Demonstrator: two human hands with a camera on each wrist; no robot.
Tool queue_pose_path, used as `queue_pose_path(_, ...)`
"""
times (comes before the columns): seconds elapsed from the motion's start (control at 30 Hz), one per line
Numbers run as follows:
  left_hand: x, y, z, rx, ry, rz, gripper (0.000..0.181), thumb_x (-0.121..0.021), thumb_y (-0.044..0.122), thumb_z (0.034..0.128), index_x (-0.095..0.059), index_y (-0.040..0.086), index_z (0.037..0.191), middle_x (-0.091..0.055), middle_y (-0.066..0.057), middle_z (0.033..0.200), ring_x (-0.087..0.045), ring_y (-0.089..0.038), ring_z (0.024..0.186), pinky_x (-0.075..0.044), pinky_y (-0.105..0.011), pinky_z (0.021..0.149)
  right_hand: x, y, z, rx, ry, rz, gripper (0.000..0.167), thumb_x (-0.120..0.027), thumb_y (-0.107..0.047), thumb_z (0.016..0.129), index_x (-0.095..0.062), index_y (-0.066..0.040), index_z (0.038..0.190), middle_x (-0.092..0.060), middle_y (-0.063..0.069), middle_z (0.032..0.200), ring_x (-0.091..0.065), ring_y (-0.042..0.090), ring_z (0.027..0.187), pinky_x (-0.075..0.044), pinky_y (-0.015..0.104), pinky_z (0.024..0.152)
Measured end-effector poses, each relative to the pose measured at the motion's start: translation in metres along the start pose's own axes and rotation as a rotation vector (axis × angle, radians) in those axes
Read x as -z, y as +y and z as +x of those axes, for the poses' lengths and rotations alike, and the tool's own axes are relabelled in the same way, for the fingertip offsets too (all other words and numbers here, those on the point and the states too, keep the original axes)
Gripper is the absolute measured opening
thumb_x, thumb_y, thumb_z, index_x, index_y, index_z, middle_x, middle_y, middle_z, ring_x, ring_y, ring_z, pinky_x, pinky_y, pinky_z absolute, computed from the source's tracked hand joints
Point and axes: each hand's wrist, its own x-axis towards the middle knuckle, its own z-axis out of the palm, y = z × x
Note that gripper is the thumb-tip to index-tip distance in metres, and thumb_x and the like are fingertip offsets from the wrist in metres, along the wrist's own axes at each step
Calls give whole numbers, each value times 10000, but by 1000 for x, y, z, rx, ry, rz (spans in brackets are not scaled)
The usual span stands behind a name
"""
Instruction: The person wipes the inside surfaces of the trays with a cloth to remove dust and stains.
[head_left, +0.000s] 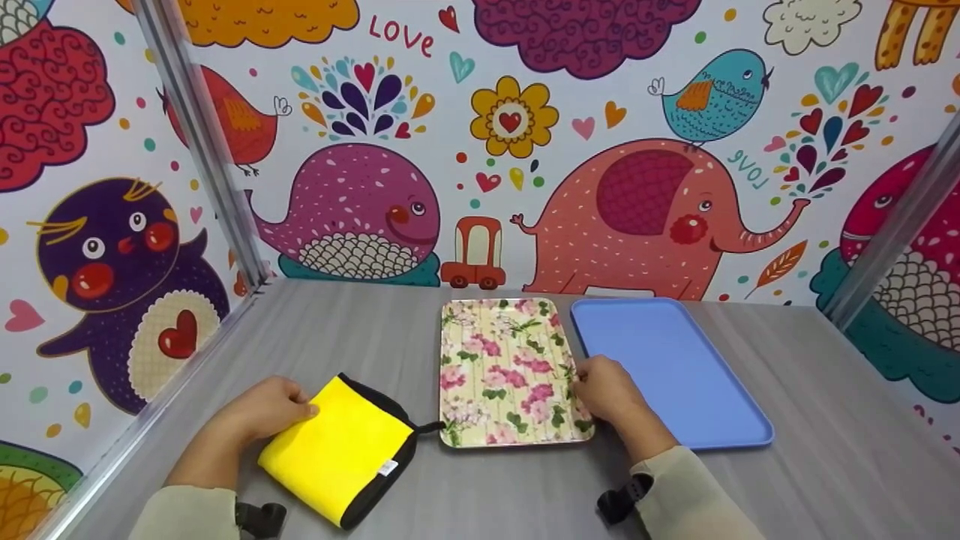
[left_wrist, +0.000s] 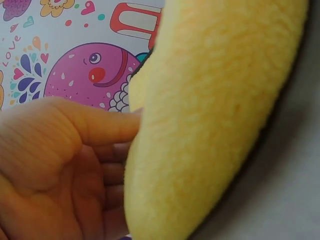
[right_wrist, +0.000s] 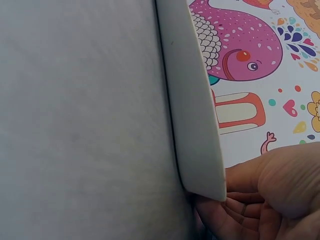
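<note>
Cloth (head_left: 330, 457), yellow, folded and edged in black, sits aslant at the left of the grey table (head_left: 360, 330), beside a floral tray (head_left: 510, 375); I can't tell whether all of it rests flat. The left hand (head_left: 262, 409) pinches its far-left edge, thumb on the yellow face and fingers behind, so the cloth reaches rightward from that grip, between the hand and the tray. Its black loop (head_left: 430, 427) points the same way, ending at the tray's left rim near the front; I can't say if the 2 touch. A white label (head_left: 388, 468) shows at the near-right edge.

The tray's long axis runs from the person toward the painted wall (head_left: 577, 45). The right hand (head_left: 611, 390) is the nearer to it, gripping its right rim in the front half, with the tray lying left of those fingers.

Of the 2 shallow trays, this 1 shows only printed pink blossoms. The blue tray (head_left: 675, 367), just beyond on the right, shows a plain floor, with nothing visible in it.
</note>
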Motion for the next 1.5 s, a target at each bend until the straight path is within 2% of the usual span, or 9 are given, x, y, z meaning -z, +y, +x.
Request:
queue_pose_path(0.2,0,3,0,-47,4,4,185,-614,158,1025,-652,-16,973,-562,-85,843,-534,-213,797,-470,-311,691,1,1,0,21,13,9,488,-647,-20,965,-341,-181,620,-358,-23,550,-398,124,499,-296,259,518)
queue_pose_path(0.4,-1,4,1,-45,1,2,198,-616,191,1029,-643,7,959,-546,-74,826,-528,-206,785,-456,-297,677,1,2,2,7,32,2,450,-655,-17,925,-400,-175,590,-329,-39,549,-356,122,507,-271,259,509)
queue_pose_path(0.6,1,4,2,-26,-39,10,308,-636,240,1027,-689,-45,1131,-639,-112,952,-568,-222,862,-530,-338,771,3,3,3,-2,25,43,426,-643,3,877,-407,-177,571,-285,-54,548,-319,110,495,-252,251,486)
queue_pose_path(0.83,0,4,0,-15,-62,-1,319,-622,248,1035,-716,-33,1154,-643,-92,948,-567,-215,868,-511,-332,773,7,5,2,4,6,94,414,-628,6,866,-423,-177,555,-381,-53,506,-407,92,452,-294,235,456)
queue_pose_path(0.97,-1,4,-1,-5,-40,-33,288,-633,279,1032,-727,19,1112,-623,-78,921,-569,-215,863,-498,-308,759,9,7,1,-19,-30,188,341,-607,19,877,-498,-128,589,-494,-27,496,-481,91,441,-358,226,447)
queue_pose_path(1.13,-3,5,-2,-30,-3,-86,234,-646,261,1021,-738,46,1035,-620,-70,877,-574,-214,820,-500,-298,721,11,11,1,-41,-50,323,128,-541,58,867,-636,9,796,-591,13,525,-531,86,411,-446,224,442)
queue_pose_path(1.27,-2,8,-2,-39,-21,-97,210,-662,246,1011,-737,51,995,-618,-61,846,-571,-208,790,-490,-292,690,12,14,2,-51,-96,419,140,-527,49,880,-653,83,930,-581,5,552,-529,78,423,-475,226,452)
queue_pose_path(1.37,-1,10,-2,-37,-48,-95,227,-686,264,999,-746,47,1034,-636,-59,863,-578,-204,797,-504,-295,707,13,17,2,-39,-153,494,189,-518,18,907,-654,107,1005,-565,-8,576,-537,76,463,-497,233,484)
queue_pose_path(1.5,1,12,0,-32,-71,-96,283,-702,298,989,-751,46,1109,-649,-57,912,-583,-203,828,-517,-297,742,13,20,3,-45,-204,573,145,-514,-22,929,-643,44,939,-544,-16,611,-541,80,516,-498,245,521)
